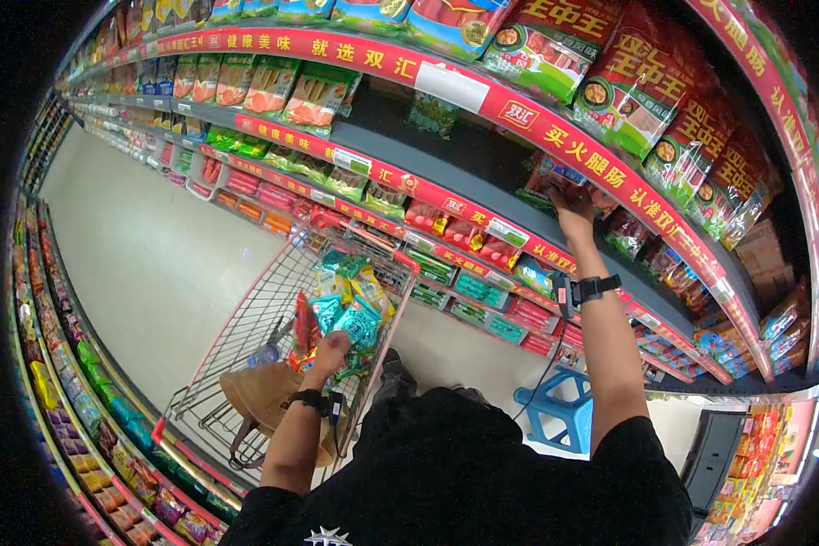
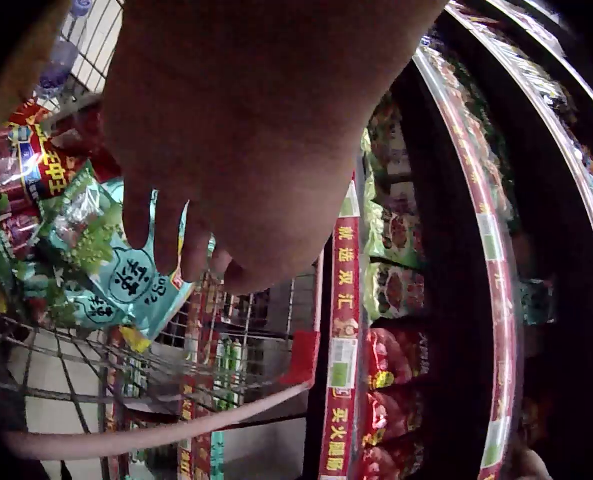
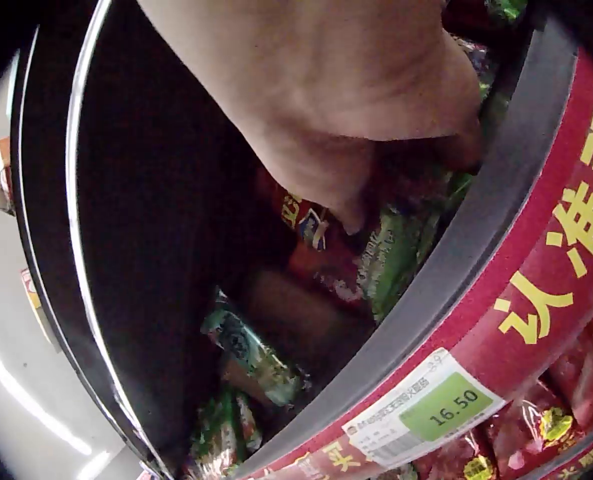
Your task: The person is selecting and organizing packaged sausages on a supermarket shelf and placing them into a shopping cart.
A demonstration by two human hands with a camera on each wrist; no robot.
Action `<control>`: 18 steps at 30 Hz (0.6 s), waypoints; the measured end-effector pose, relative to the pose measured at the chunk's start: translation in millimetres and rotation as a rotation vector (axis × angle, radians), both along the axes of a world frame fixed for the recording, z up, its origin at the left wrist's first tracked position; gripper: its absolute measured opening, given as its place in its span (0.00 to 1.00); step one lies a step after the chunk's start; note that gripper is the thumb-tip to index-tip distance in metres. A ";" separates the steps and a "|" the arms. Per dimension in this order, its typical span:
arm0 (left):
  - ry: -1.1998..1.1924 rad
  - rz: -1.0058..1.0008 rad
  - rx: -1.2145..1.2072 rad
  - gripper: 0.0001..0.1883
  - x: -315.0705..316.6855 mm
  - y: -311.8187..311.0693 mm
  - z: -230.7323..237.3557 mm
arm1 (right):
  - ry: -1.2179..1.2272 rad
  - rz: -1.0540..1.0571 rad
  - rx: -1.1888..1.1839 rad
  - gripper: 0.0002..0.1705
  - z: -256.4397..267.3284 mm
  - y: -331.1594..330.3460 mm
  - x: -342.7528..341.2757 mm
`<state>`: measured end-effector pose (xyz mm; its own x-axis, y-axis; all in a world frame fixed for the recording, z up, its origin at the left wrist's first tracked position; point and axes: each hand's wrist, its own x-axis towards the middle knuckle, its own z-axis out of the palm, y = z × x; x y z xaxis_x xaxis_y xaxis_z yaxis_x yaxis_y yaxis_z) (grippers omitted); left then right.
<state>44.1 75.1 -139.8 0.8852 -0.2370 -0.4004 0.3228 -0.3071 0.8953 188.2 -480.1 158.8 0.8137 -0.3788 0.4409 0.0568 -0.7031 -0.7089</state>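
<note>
My right hand [image 1: 569, 205] reaches into a dark shelf and grips a red-and-green bag of sausages [image 1: 555, 173]. In the right wrist view the thumb and fingers of the right hand [image 3: 346, 110] come down on either side of the bag's top [image 3: 386, 250], and the palm hides part of it. Over the shopping cart [image 1: 246, 300], my left hand [image 1: 332, 350] hangs with loose fingers beside turquoise snack bags [image 1: 359, 323]. The left wrist view shows these fingers in front of a turquoise bag [image 2: 126, 270], with the palm of the left hand [image 2: 246, 130] turned down.
Red sausage bags [image 1: 628, 91] fill the shelf above, behind a red label strip [image 1: 555, 136]. A price tag [image 3: 426, 415] is on the shelf edge. The cart also holds a brown bag [image 1: 259, 396] and a bottle [image 1: 264, 355]. A blue stool [image 1: 560, 409] stands at right.
</note>
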 end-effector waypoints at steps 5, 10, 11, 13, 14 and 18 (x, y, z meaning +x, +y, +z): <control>-0.147 -0.013 -0.045 0.14 14.0 -22.7 38.6 | -0.039 0.073 0.099 0.25 -11.7 -8.4 7.1; -0.080 0.007 -0.185 0.16 21.3 -45.1 88.1 | -0.012 0.034 0.529 0.21 21.0 16.0 -22.0; -0.047 0.032 -0.199 0.16 20.9 -52.5 99.1 | 0.031 -0.047 0.493 0.18 16.4 13.3 -26.2; -0.039 0.044 -0.188 0.17 20.6 -68.0 116.1 | 0.241 -0.082 0.548 0.14 13.2 -4.8 -43.5; -0.048 0.031 -0.181 0.17 20.0 -76.8 126.7 | 0.409 -0.032 0.635 0.14 21.2 -8.0 -60.4; -0.109 -0.031 -0.222 0.16 0.1 -136.3 198.2 | 0.248 0.440 0.889 0.17 64.0 26.0 -154.7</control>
<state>44.2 -61.2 58.4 0.9112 -0.3363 -0.2380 0.2141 -0.1071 0.9709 33.5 -454.1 222.8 0.9897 -0.1325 -0.0542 -0.0367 0.1310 -0.9907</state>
